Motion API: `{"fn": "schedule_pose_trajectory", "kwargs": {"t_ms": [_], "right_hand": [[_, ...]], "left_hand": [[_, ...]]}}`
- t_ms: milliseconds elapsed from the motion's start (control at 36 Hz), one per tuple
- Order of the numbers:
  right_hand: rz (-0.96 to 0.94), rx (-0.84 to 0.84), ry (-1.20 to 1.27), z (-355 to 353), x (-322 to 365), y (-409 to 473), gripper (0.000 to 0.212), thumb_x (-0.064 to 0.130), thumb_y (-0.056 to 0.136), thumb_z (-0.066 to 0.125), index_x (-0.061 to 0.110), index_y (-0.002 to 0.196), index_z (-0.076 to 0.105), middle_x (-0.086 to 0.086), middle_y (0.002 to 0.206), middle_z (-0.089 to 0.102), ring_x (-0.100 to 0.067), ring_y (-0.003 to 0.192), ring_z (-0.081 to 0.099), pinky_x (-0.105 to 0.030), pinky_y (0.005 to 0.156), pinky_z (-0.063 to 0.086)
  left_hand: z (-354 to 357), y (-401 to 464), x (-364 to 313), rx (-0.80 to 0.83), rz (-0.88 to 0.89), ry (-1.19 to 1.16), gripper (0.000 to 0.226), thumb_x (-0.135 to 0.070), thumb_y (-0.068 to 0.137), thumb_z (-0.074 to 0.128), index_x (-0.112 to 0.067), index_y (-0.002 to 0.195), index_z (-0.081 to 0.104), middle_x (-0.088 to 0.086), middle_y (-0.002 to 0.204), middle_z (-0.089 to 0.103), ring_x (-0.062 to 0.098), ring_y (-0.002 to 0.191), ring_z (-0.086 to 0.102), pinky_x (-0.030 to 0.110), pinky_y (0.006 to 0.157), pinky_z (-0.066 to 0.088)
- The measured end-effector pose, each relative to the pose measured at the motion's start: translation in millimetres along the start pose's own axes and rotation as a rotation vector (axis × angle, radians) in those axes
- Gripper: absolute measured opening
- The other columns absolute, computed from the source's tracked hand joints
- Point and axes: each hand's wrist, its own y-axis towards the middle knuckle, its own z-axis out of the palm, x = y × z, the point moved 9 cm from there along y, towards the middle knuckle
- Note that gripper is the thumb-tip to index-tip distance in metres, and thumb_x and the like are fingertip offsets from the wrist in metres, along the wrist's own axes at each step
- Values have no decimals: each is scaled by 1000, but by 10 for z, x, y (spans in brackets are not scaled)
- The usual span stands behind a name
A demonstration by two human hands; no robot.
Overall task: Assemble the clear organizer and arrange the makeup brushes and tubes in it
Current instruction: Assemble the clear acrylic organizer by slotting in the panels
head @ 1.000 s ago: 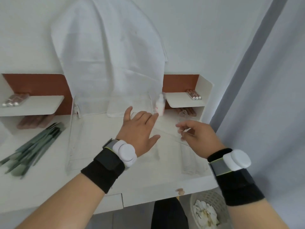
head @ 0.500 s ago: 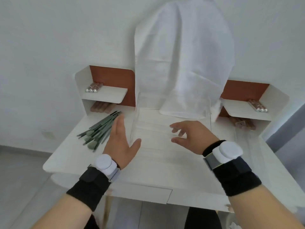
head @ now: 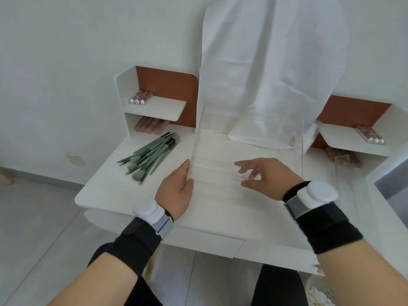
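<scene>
The clear organizer (head: 247,151) lies in the middle of the white dressing table, its left side panel (head: 197,140) standing upright and thin clear dividers crossing its base. My left hand (head: 176,191) grips the near end of that side panel between thumb and fingers. My right hand (head: 267,177) hovers over the dividers with fingers apart and curled; whether it touches a clear strip is unclear. Green makeup brushes (head: 150,155) lie in a pile left of the organizer. Pink tubes sit on the left shelf (head: 141,98) and right shelf (head: 371,135), with more tubes under each shelf.
A white cloth (head: 265,74) hangs down the wall and drapes over the organizer's back edge. Loose clear pieces (head: 344,164) lie on the table's right side. A wicker basket (head: 318,294) stands on the floor at lower right. The table's front edge (head: 198,237) is close to my body.
The view swung left and then closer. My left hand moved from lying flat on the clear panels to gripping the left side panel, which now stands upright. My right hand moved over the dividers.
</scene>
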Motion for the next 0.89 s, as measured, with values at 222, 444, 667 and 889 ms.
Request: {"fn": "schedule_pose_trajectory", "kwargs": {"t_ms": [222, 444, 667, 889], "right_hand": [[9, 24, -6, 25, -45, 21, 44, 36, 86, 69, 46, 127, 56, 31, 107, 59, 2, 85, 60, -9, 78, 39], [25, 77, -6, 25, -42, 81, 39, 34, 85, 70, 43, 122, 59, 30, 111, 60, -2, 85, 62, -21, 88, 48], [9, 50, 29, 29, -84, 84, 33, 31, 84, 71, 31, 117, 66, 46, 98, 51, -4, 82, 61, -15, 81, 46], [-24, 24, 60, -12, 9, 23, 44, 27, 85, 71, 42, 125, 58, 25, 105, 61, -6, 85, 60, -12, 78, 41]], "left_hand": [[-43, -26, -97, -66, 107, 144, 49, -15, 99, 40, -31, 145, 38, -11, 123, 62, 8, 110, 58, 21, 97, 44], [-38, -24, -90, -74, 108, 154, 49, -13, 98, 40, -32, 143, 41, -13, 95, 63, 5, 87, 59, 13, 79, 41], [-31, -26, -87, -69, 106, 162, 48, -15, 99, 40, -30, 144, 40, -9, 124, 62, 8, 112, 57, 16, 95, 40], [-40, -26, -93, -82, 108, 157, 46, -16, 99, 40, -30, 143, 42, -11, 118, 64, 5, 104, 59, 13, 91, 41]]}}
